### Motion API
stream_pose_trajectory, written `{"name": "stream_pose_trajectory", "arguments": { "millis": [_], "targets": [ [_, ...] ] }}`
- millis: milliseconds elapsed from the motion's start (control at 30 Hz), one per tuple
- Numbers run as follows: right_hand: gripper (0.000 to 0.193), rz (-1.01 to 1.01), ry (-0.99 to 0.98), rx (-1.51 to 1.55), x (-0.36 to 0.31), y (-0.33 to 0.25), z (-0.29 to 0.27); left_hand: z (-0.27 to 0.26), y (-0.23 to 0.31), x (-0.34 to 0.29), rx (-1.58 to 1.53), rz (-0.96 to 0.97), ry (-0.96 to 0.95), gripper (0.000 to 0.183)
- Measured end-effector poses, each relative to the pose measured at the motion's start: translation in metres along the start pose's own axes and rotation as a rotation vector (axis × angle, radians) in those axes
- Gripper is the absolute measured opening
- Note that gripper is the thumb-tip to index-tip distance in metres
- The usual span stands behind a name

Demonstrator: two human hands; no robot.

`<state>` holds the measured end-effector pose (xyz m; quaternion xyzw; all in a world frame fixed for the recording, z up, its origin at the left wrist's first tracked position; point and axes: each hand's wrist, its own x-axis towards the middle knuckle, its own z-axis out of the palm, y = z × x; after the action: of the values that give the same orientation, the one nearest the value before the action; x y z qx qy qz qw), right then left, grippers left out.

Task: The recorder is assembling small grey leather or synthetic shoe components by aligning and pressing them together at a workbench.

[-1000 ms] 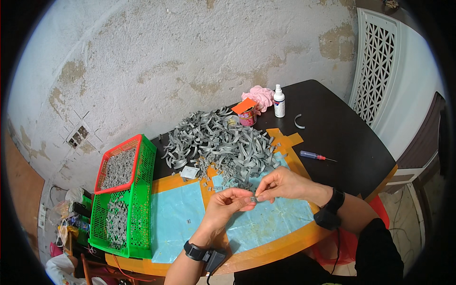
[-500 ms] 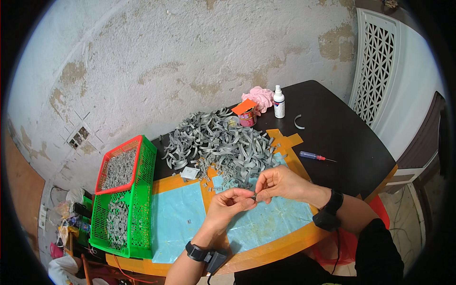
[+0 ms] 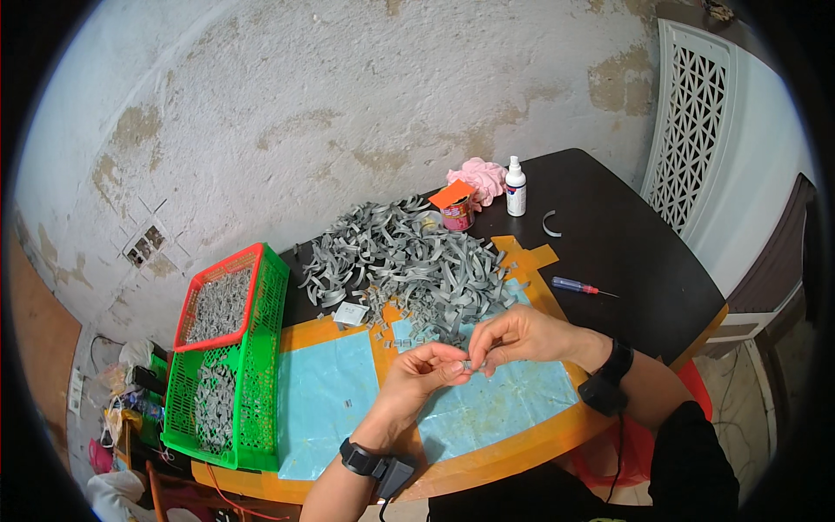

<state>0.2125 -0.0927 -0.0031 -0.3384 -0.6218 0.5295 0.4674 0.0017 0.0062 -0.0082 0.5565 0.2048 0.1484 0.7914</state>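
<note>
Above the blue sheet, my left hand (image 3: 424, 372) and my right hand (image 3: 524, 336) meet fingertip to fingertip. Between them is a small grey piece (image 3: 467, 365), mostly covered by the fingers. The thumb and forefinger of my left hand pinch it from one side, and the fingers of my right hand close on it from the other. Just beyond my hands lies a heap of curved grey strips (image 3: 409, 257), with many tiny grey pieces (image 3: 380, 317) along its near edge. One loose little piece (image 3: 348, 403) rests on the blue sheet (image 3: 326, 391) left of my left hand.
On the left, a red basket (image 3: 180, 326) and a green basket (image 3: 261, 391) hold small grey pieces. Farther back stand a tin (image 3: 457, 215), a pink cloth (image 3: 481, 178) and a white spray bottle (image 3: 516, 190). A screwdriver (image 3: 574, 285) and one curved strip (image 3: 546, 226) lie at right.
The small grey piece shows a little more between the fingertips, and the fingers of my right hand have shifted slightly. Both hands stay in nearly the same place.
</note>
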Motion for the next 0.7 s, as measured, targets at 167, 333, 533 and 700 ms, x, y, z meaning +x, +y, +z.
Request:
{"name": "stream_pose_trajectory", "arguments": {
  "millis": [167, 333, 533, 700],
  "targets": [
    [0.013, 0.068, -0.068, 0.038, -0.001, -0.002, 0.001, 0.0, -0.003, 0.0, 0.007, 0.003, -0.005, 0.013],
    [0.018, 0.242, 0.091, 0.069, -0.001, -0.012, 0.005, 0.0, -0.004, 0.0, -0.033, -0.002, -0.008, 0.011],
    [0.019, 0.277, 0.13, 0.072, -0.001, -0.01, 0.006, 0.003, -0.004, 0.0, -0.073, -0.015, -0.012, 0.01],
    [0.019, 0.271, 0.148, 0.068, 0.0, -0.005, 0.006, 0.006, -0.003, 0.0, -0.013, 0.017, -0.003, 0.011]
  ]
}}
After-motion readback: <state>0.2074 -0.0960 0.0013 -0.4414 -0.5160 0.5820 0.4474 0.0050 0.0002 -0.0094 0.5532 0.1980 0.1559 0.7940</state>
